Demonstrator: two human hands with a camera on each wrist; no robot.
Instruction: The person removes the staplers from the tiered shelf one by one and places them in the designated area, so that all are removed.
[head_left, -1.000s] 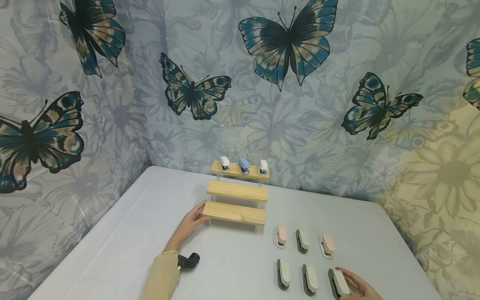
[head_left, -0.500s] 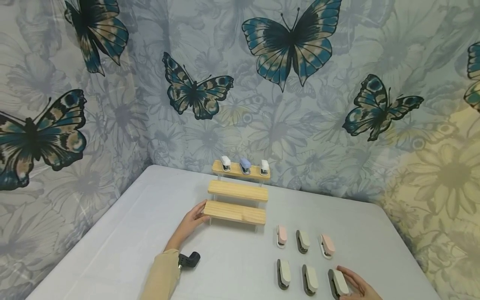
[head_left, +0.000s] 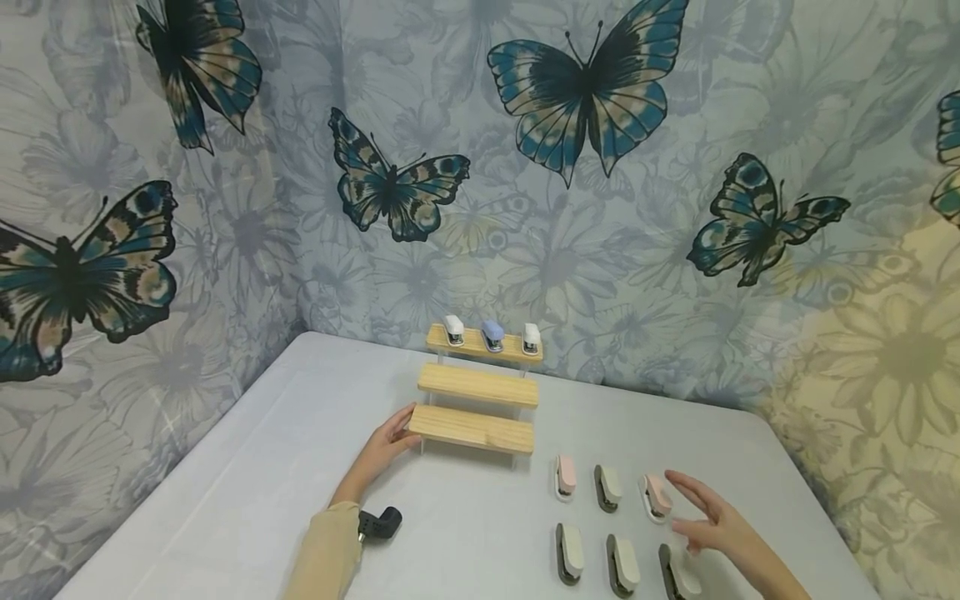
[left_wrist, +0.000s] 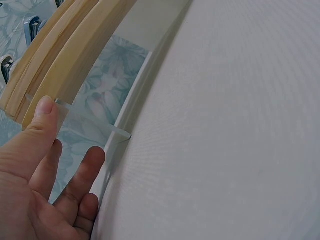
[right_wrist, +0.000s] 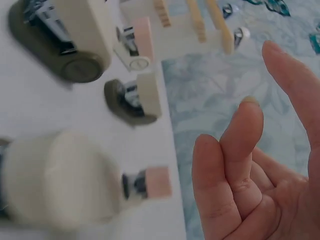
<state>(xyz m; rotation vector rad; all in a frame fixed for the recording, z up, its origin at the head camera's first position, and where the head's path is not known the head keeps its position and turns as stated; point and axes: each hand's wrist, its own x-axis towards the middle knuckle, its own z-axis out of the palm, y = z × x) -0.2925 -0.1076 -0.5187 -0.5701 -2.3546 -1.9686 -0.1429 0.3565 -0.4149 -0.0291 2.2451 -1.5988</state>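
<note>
My left hand holds the left end of the lowest shelf of a three-step wooden display stand. In the left wrist view its thumb lies against the wood. My right hand is spread with nothing in it, fingertips close beside a pink stapler with a white base. Below that hand, partly covered by it, lies a cream stapler on a dark base. Two more cream staplers sit left of it, one of them the middle stapler. A pink stapler and a pale stapler complete the upper row.
The top shelf carries a white stapler, a lavender stapler and another white stapler. The middle shelf is bare wood. A white-covered table meets butterfly-patterned fabric walls at the back and sides.
My right hand has let go of the front-right cream stapler and moved up and away, opening beside the right pink stapler. My left hand stays on the stand.
</note>
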